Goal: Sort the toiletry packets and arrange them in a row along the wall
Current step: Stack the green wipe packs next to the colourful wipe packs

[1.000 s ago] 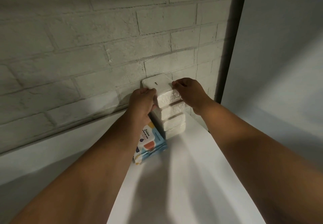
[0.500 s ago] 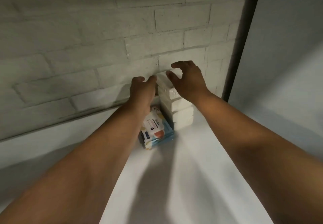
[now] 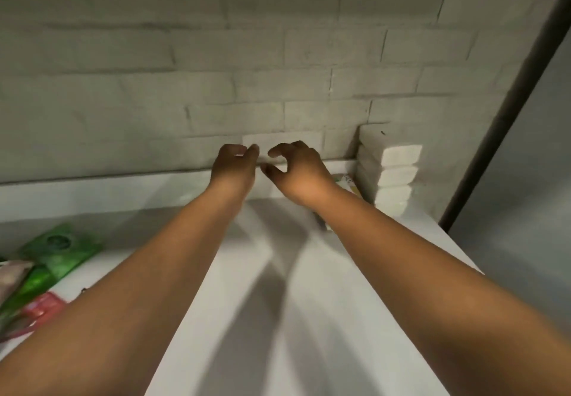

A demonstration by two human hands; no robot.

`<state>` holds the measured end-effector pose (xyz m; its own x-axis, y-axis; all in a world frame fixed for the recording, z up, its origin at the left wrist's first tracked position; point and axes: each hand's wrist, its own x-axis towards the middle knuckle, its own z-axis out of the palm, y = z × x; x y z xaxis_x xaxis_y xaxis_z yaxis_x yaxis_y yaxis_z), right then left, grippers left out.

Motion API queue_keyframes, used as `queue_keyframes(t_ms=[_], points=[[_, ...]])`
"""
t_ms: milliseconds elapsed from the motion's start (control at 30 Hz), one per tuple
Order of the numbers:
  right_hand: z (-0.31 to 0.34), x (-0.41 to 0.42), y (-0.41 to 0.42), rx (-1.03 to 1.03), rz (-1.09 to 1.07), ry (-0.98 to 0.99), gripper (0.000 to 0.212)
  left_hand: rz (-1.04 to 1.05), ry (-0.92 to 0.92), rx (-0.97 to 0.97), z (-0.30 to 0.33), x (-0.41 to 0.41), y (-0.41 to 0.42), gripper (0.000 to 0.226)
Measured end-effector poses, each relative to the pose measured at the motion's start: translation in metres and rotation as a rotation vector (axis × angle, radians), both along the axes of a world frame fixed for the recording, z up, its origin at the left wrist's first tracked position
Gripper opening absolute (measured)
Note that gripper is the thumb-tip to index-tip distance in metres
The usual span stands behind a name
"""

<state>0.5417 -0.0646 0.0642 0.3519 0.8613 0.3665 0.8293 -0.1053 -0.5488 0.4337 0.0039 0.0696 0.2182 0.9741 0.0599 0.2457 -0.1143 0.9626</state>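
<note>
Where the table [image 3: 278, 318] reaches its near-left edge, green packets [image 3: 58, 250] and a pink packet [image 3: 40, 309] are seen lying in a loose heap. Farther right, both hands are held out side by side near the brick wall [image 3: 216, 71]. The left hand [image 3: 233, 168] is seen with fingers loosely curled, nothing grasped; the right hand [image 3: 298, 170] likewise is empty, its fingers bent and relaxed. Just right of it, a patterned packet [image 3: 347, 182] is partly hidden. At the far right, a stack of white packets [image 3: 391, 173] is set against the wall.
</note>
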Motion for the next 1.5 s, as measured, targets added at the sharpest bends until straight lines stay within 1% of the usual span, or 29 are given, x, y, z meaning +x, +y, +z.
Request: queue_keyframes(t_ms=[133,267,533,833,967,1033,1100,1200,1300,1367,1433,1500], points=[[-0.008,-0.068,0.02,-0.042,0.106,0.014,0.042,0.007,0.065,0.073,-0.006,-0.076,0.005,0.031],[-0.017,-0.133,0.04,-0.095,0.186,0.008,0.043,0.075,0.038,0.087,-0.018,-0.152,0.009,0.024],[-0.025,-0.263,0.083,-0.123,0.323,0.031,0.041,0.103,0.1,0.118,-0.026,-0.294,0.032,0.02],[-0.041,-0.366,0.135,-0.196,0.364,0.052,0.042,0.081,0.112,0.056,-0.044,-0.421,0.083,0.022],[-0.053,-0.397,0.162,-0.242,0.363,0.066,0.042,0.146,0.142,0.033,-0.057,-0.465,0.114,0.022],[-0.06,-0.411,0.176,-0.27,0.375,0.08,0.041,0.194,0.191,0.021,-0.066,-0.484,0.132,0.024],[-0.067,-0.423,0.191,-0.292,0.381,0.091,0.041,0.243,0.289,0.02,-0.079,-0.502,0.15,0.026],[-0.077,-0.437,0.212,-0.356,0.383,0.062,0.043,0.291,0.485,-0.009,-0.109,-0.523,0.176,0.032],[-0.089,-0.45,0.232,-0.436,0.392,0.035,0.046,0.271,0.673,-0.12,-0.134,-0.532,0.192,0.042],[-0.095,-0.457,0.243,-0.483,0.388,-0.01,0.047,0.244,0.814,-0.119,-0.144,-0.532,0.198,0.046],[-0.102,-0.464,0.254,-0.519,0.365,-0.057,0.045,0.252,0.867,-0.098,-0.149,-0.53,0.204,0.051],[-0.106,-0.468,0.265,-0.566,0.323,-0.101,0.044,0.261,0.852,-0.109,-0.151,-0.53,0.21,0.054]])
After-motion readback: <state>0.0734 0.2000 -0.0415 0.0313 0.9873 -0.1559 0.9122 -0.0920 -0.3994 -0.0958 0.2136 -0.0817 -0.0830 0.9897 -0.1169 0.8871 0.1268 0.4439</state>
